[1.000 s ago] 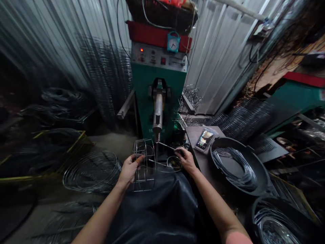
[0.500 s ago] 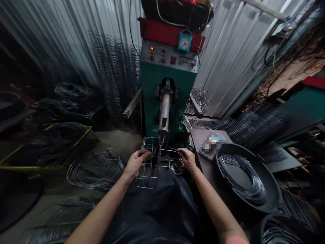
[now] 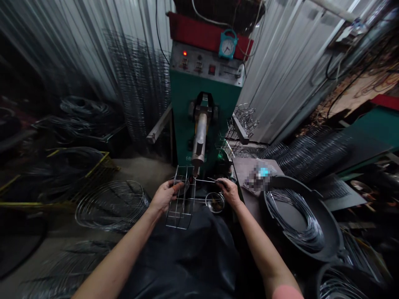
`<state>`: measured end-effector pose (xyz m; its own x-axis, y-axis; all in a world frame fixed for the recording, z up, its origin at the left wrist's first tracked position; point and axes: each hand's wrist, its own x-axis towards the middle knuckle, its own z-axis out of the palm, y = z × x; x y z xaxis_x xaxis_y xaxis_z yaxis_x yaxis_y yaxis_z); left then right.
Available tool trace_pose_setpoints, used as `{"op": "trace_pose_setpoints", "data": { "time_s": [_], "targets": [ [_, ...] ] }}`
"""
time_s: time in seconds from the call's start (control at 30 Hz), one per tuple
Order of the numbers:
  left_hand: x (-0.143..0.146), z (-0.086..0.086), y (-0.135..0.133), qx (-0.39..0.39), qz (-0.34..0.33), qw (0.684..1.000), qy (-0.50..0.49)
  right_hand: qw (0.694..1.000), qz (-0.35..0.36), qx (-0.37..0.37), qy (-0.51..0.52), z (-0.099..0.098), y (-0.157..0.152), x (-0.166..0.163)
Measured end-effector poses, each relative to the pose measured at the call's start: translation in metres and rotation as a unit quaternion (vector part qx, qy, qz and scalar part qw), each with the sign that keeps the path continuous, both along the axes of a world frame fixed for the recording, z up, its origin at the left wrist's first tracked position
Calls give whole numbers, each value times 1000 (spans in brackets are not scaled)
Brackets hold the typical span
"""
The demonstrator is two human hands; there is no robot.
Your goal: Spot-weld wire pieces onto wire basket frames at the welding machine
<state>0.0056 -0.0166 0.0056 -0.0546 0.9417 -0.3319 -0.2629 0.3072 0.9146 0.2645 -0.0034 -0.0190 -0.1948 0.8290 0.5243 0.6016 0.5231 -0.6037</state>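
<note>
Dark shiny cloth (image 3: 187,261) over the lap, closest to the cam. L hand (image 3: 164,196) has thumb + fingers pinched on a wire frame (image 3: 180,214), held roughly mid-view, its lower end over the cloth's far edge. R hand (image 3: 229,192) has a narrow pinch on one end of a thin metal rod (image 3: 205,181); other end's right by the machine tip (image 3: 196,169), can't tell if they touch tbh. Off to the R, black pan (image 3: 337,232) w/ a wire coil (image 3: 313,238) in it. Further back, green machine (image 3: 182,104), red light (image 3: 185,53) lit, small blue clock (image 3: 227,44) up top. Corrugated wall (image 3: 268,74) behind.
</note>
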Motion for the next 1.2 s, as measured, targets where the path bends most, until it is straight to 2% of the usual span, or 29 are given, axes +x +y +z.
{"op": "trace_pose_setpoints", "data": {
  "time_s": [0.27,0.53,0.6,0.7,0.83,0.9,1.0,1.2],
  "targets": [
    [0,-1,10,22,-5,1000,-5,1000,-3,9,8,-1,8,-2],
    [0,1,14,-11,-1,1000,-8,1000,-3,-2,-31,-1,12,0],
    [-1,0,12,-13,-5,1000,3,998,-29,17,-59,-5,6,10],
    [0,0,11,-6,-1,1000,20,992,-106,45,-59,-19,-16,34],
    [6,0,10,3,29,999,27,986,-162,20,-42,-47,-53,61],
    [9,0,9,8,49,998,28,983,-175,8,-53,-53,-65,62],
    [13,-1,6,14,61,998,29,983,-165,11,-78,-41,-66,48],
    [16,-3,0,19,58,998,29,994,-77,62,-40,7,-36,-6]
  ]
}}
